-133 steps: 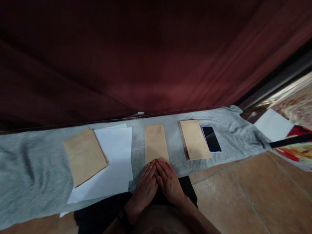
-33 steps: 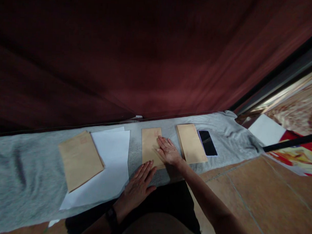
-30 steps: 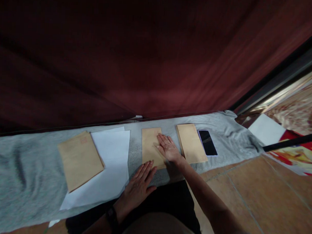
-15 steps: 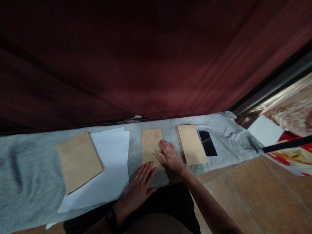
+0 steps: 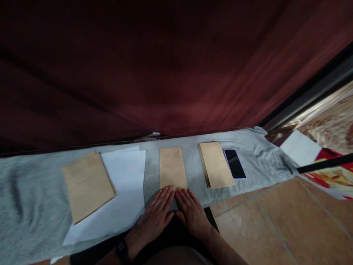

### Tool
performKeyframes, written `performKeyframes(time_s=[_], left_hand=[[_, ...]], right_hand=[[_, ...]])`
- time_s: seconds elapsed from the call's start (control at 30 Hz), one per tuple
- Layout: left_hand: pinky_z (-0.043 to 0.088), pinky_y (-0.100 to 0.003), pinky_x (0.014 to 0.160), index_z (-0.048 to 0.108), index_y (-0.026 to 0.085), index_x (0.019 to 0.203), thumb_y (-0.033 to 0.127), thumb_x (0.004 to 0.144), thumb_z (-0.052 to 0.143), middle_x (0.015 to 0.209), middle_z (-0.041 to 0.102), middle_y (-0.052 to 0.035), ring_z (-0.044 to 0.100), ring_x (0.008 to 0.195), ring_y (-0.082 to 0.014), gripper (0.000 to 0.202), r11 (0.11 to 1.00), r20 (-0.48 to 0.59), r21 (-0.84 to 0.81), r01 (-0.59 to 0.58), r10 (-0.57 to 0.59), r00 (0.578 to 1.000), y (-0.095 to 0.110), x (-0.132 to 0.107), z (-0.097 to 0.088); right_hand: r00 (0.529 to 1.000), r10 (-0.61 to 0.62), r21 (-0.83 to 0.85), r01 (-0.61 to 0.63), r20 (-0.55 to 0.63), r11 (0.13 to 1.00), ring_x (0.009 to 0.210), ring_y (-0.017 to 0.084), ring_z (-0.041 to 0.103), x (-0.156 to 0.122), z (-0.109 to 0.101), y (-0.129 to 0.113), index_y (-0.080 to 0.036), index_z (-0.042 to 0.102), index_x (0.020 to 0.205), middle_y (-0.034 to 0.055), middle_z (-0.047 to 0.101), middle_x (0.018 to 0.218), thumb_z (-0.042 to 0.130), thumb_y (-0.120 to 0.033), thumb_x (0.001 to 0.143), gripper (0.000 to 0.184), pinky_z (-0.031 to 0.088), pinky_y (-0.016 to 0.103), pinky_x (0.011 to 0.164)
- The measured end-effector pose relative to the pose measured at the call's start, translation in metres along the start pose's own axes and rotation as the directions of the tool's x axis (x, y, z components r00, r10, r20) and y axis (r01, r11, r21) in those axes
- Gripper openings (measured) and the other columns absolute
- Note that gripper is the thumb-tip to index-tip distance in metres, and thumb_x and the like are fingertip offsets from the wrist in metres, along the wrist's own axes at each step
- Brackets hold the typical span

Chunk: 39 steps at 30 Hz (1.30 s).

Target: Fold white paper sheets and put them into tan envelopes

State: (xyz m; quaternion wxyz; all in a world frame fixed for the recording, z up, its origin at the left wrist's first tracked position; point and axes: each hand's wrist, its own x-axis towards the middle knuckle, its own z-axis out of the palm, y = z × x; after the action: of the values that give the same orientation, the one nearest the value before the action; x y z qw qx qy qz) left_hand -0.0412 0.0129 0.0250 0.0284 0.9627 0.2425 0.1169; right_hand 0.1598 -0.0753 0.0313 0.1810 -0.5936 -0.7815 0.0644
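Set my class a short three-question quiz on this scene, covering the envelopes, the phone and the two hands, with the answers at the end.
1. True or false: the right stack of envelopes lies between the middle envelope and the phone.
2. Fill in "near" or "far": the left hand and the right hand rest at the ____ edge of the middle envelope, as the wearer sees it.
3. What lies partly under the left stack of envelopes?

Key: 1. True. 2. Near. 3. White sheets.
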Motion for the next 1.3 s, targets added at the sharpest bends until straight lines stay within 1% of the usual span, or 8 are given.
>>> performKeyframes(time_s=[0.17, 0.37, 0.47, 0.57, 0.67, 0.83, 1.1, 1.3], left_hand=[[0.038, -0.039, 0.12, 0.04, 0.02, 0.154, 0.031, 0.104, 0.037, 0.153, 0.051, -0.0081, 0.046, 0.143, -0.0195, 0.051, 0.991, -0.005, -0.135, -0.023, 0.023, 1.0, -0.031, 0.031, 0.004], [0.027, -0.043, 0.124, 0.036, 0.01, 0.154, 0.039, 0.105, 0.033, 0.162, 0.035, -0.0138, 0.028, 0.152, -0.0226, 0.057, 0.993, 0.058, -0.093, 0.067, -0.062, 0.996, -0.084, 0.124, 0.021], [0.023, -0.042, 0.126, 0.037, 0.011, 0.154, 0.04, 0.105, 0.03, 0.163, 0.034, -0.012, 0.028, 0.153, -0.0216, 0.057, 0.997, 0.108, -0.065, 0.05, -0.043, 0.993, -0.094, 0.159, 0.032], [0.019, -0.042, 0.127, 0.036, 0.012, 0.155, 0.037, 0.105, 0.029, 0.163, 0.033, -0.0112, 0.026, 0.153, -0.0211, 0.057, 0.995, 0.112, -0.031, 0.093, -0.089, 0.99, -0.093, 0.175, 0.041], [0.017, -0.042, 0.127, 0.036, 0.013, 0.155, 0.037, 0.104, 0.029, 0.163, 0.034, -0.0105, 0.026, 0.153, -0.0206, 0.057, 0.996, 0.121, -0.022, 0.086, -0.083, 0.989, -0.089, 0.174, 0.045], [0.015, -0.04, 0.127, 0.034, 0.015, 0.156, 0.037, 0.105, 0.03, 0.164, 0.033, -0.0078, 0.023, 0.154, -0.0186, 0.056, 0.999, 0.106, -0.034, 0.012, -0.008, 0.994, -0.08, 0.151, 0.041], [0.016, -0.043, 0.127, 0.03, 0.017, 0.158, 0.033, 0.105, 0.032, 0.165, 0.033, -0.0058, 0.023, 0.154, -0.0191, 0.055, 0.998, 0.135, -0.068, -0.018, 0.027, 0.991, -0.049, 0.107, 0.021], [0.019, -0.043, 0.127, 0.028, 0.02, 0.159, 0.038, 0.106, 0.031, 0.164, 0.034, -0.0057, 0.026, 0.153, -0.0188, 0.055, 0.99, 0.115, -0.134, -0.036, 0.052, 0.992, -0.029, 0.078, 0.006]], right_hand=[[0.999, 0.042, 0.015, -0.042, -0.022, 0.999, 0.145, 0.023, 0.043, 0.003, 0.0, 0.001, -0.018, 0.033, 0.157, 0.0076, 0.044, 0.157, 0.05, -0.031, 0.103, 0.059, 0.037, 0.046, 0.122], [0.997, 0.063, 0.021, -0.062, -0.042, 0.998, 0.143, 0.022, 0.046, 0.004, 0.002, 0.0, -0.02, 0.038, 0.155, 0.005, 0.044, 0.157, 0.049, -0.027, 0.102, 0.054, 0.039, 0.046, 0.121], [0.996, 0.07, 0.025, -0.068, -0.049, 0.997, 0.143, 0.022, 0.046, 0.004, 0.003, 0.0, -0.02, 0.039, 0.154, 0.0048, 0.045, 0.157, 0.05, -0.027, 0.102, 0.053, 0.039, 0.045, 0.12], [0.995, 0.074, 0.027, -0.073, -0.062, 0.997, 0.142, 0.021, 0.047, 0.005, 0.004, 0.001, -0.021, 0.04, 0.154, 0.0053, 0.047, 0.156, 0.05, -0.028, 0.102, 0.053, 0.04, 0.044, 0.119], [0.995, 0.077, 0.033, -0.075, -0.065, 0.997, 0.142, 0.021, 0.047, 0.005, 0.004, 0.001, -0.022, 0.039, 0.155, 0.0053, 0.047, 0.155, 0.051, -0.028, 0.102, 0.054, 0.039, 0.044, 0.12], [0.993, 0.084, 0.053, -0.08, -0.078, 0.995, 0.14, 0.021, 0.049, 0.005, 0.002, 0.001, -0.022, 0.04, 0.154, 0.0056, 0.049, 0.155, 0.05, -0.027, 0.102, 0.053, 0.037, 0.044, 0.121], [0.993, 0.089, 0.055, -0.085, -0.078, 0.995, 0.139, 0.021, 0.05, 0.005, 0.006, 0.0, -0.021, 0.043, 0.152, 0.006, 0.053, 0.152, 0.048, -0.024, 0.103, 0.05, 0.036, 0.044, 0.121], [0.993, 0.091, 0.056, -0.087, -0.081, 0.995, 0.137, 0.023, 0.053, 0.003, 0.011, 0.0, -0.02, 0.054, 0.144, 0.0078, 0.062, 0.143, 0.051, -0.025, 0.101, 0.043, 0.037, 0.047, 0.121]])
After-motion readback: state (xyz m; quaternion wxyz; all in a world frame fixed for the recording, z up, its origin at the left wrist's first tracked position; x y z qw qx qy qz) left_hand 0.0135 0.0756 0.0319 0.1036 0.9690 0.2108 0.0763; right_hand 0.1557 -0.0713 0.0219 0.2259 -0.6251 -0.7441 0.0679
